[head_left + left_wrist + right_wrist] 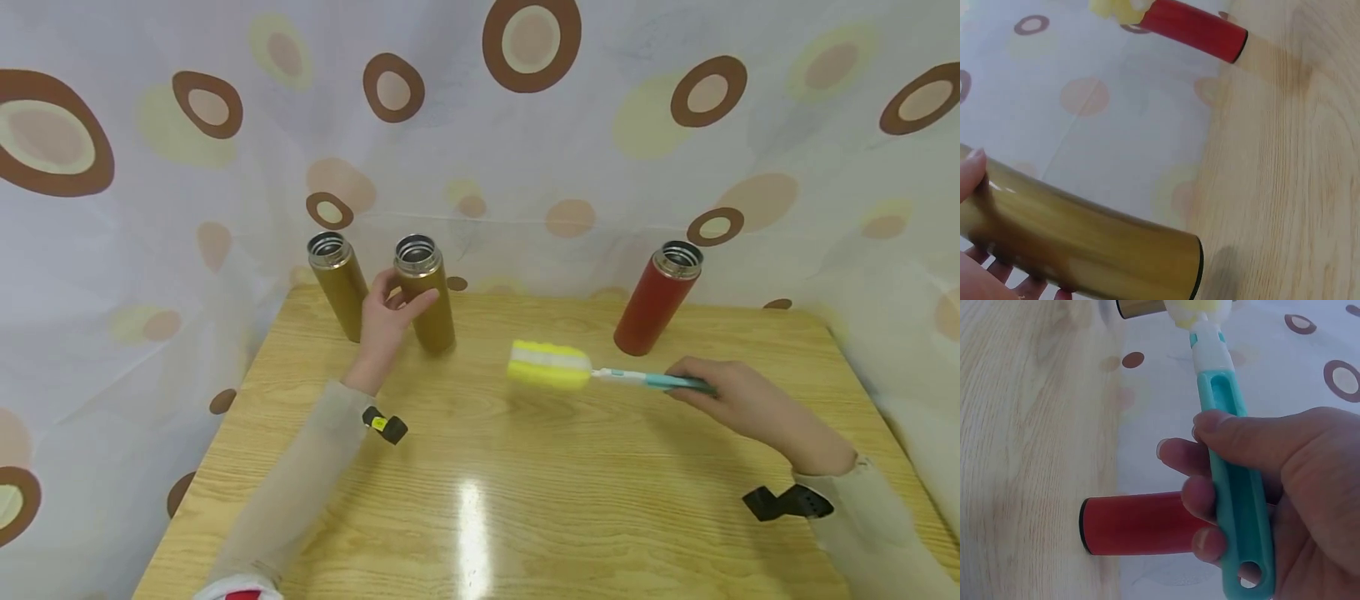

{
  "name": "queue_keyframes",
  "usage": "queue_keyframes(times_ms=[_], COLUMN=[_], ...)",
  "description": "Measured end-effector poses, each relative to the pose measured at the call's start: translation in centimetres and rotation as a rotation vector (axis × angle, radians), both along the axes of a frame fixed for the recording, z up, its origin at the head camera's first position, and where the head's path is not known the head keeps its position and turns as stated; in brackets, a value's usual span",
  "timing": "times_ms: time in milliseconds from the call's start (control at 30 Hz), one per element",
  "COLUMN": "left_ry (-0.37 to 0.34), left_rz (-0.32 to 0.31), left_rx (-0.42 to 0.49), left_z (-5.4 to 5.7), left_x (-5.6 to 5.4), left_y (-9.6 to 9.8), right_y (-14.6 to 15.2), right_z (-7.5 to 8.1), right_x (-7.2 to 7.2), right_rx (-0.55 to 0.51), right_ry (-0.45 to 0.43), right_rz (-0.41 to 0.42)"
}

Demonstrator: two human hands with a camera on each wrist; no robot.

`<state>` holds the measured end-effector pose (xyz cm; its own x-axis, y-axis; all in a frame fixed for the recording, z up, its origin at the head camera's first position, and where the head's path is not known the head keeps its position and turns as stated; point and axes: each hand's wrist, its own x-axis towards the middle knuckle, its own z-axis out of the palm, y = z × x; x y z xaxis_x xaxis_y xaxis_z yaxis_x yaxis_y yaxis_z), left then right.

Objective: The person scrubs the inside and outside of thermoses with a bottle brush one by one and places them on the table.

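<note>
My left hand (386,317) grips a gold thermos bottle (437,321) around its upper body, thumb on the near side. The bottle is open at the top, with a bare metal neck. In the left wrist view, fingers curl around the gold body (1097,240). My right hand (757,408) holds a bottle brush by its teal handle (1235,481). The brush's yellow and white sponge head (551,365) points left, above the table, apart from the gripped bottle. A second gold thermos bottle (341,292) stands just left of my left hand, also uncapped.
An uncapped red thermos bottle (652,308) stands at the back right, beyond the brush handle. All three bottles are near the back edge of the wooden table (570,500). A patterned cloth (525,167) hangs behind and at both sides.
</note>
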<state>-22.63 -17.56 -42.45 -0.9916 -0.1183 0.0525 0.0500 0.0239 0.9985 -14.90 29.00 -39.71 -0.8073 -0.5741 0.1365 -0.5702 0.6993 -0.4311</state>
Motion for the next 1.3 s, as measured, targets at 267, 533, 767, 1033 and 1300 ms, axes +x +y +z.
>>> queue_keyframes(times_ms=[267,533,767,1033,1300], left_ry=[0.048,0.056,0.047,0.029,0.016], left_rz=[0.137,0.205,0.253,0.238,0.202], left_rx=[0.076,0.117,0.054,0.002,-0.089], left_z=[-1.1,-1.9,-2.5,-2.6,-2.2], left_x=[-0.9,-1.5,-1.8,-1.8,-1.5], left_y=[-0.3,-0.7,-1.2,-1.3,-1.2], right_y=[0.7,1.4,1.7,1.8,2.3], right_z=[-0.3,-0.3,-0.4,-0.4,-0.4], right_x=[0.1,0.5,0.6,0.8,1.1], right_rx=[0.000,-0.047,-0.081,-0.079,-0.134], right_ry=[-0.056,-0.109,-0.135,-0.142,-0.143], right_rz=[0.036,0.016,0.005,-0.013,-0.011])
